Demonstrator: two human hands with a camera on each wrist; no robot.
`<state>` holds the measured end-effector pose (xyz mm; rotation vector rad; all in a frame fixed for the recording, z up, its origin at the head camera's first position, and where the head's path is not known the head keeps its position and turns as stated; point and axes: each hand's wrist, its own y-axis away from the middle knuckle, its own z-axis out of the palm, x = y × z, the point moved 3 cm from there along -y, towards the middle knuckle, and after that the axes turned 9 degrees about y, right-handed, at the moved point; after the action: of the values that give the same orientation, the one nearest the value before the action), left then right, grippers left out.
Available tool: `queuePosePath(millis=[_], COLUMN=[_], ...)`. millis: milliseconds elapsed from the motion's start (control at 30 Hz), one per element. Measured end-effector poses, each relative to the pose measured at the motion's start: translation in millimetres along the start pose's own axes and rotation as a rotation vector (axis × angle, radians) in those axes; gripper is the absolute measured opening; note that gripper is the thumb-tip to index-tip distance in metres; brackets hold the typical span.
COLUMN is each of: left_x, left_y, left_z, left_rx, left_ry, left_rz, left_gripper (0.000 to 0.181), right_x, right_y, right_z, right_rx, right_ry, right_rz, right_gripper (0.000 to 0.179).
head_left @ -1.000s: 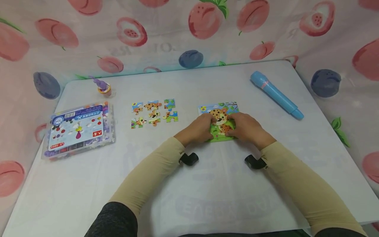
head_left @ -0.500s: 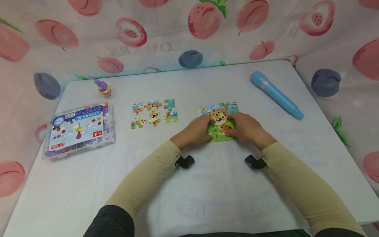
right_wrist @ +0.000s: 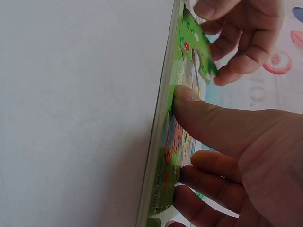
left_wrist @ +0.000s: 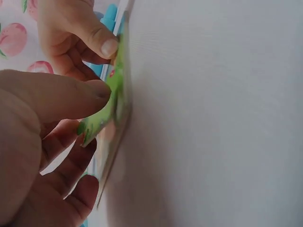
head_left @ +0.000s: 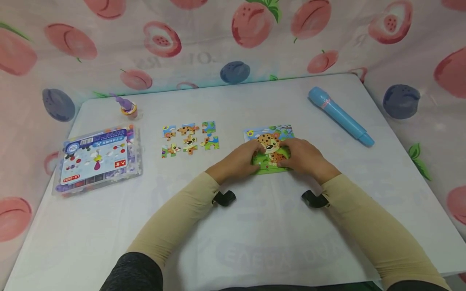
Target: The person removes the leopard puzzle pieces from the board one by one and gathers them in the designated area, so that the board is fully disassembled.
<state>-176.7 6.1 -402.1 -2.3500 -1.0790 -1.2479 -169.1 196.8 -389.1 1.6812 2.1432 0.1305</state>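
Note:
A small jigsaw puzzle (head_left: 270,139) with a spotted leopard cub on blue and green lies between the two hands in the head view. My left hand (head_left: 238,162) is at its left side. Between thumb and fingertips it pinches a green puzzle piece (right_wrist: 193,40), tilted up from the board's lower left corner; the thumb covers part of that piece (left_wrist: 102,113) in the left wrist view. At the right side my right hand (head_left: 303,158) holds the board, its thumb on the near part and its curled fingers farther back. Both hands hide parts of the picture.
Several loose jigsaw pieces (head_left: 189,142) lie in two rows left of the puzzle. Farther left are a clear plastic box (head_left: 132,171) with a printed label and a small purple-topped toy (head_left: 126,106). A light blue tube (head_left: 342,117), like a toy microphone, lies back right on the white table (head_left: 276,234).
My left hand and forearm have shifted slightly to the left, the thumb sliding outward at the puzzle's lower left corner. The right hand and the other things stay in place.

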Motion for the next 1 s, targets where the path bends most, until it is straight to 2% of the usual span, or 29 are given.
queuePosePath(millis=[233,533,767,1000], left_x=[-3.2,-5.7,-6.1,-8.5], left_y=[2.2,6.2,14.7,29.7], left_z=[0.8,-3.8,-12.7,-28.4], left_rx=[-0.030,-0.028,0.011,0.056], left_ry=[0.000,-0.009,-0.031,-0.022], left_rz=[-0.011,-0.035,-0.050,-0.104], left_gripper=[0.042,0.045,0.047,0.053], right_x=[0.3,-0.5,0.0,-0.5], right_y=[-0.3,-0.5,-1.3,-0.9], right_z=[-0.8,-0.6,0.6,1.0], right_rx=[-0.005,-0.007,-0.012,-0.006], right_ry=[0.004,0.010,0.007,0.001], right_rz=[0.005,0.008,0.011,0.016], right_gripper=[0.069,0.068,0.069,0.069])
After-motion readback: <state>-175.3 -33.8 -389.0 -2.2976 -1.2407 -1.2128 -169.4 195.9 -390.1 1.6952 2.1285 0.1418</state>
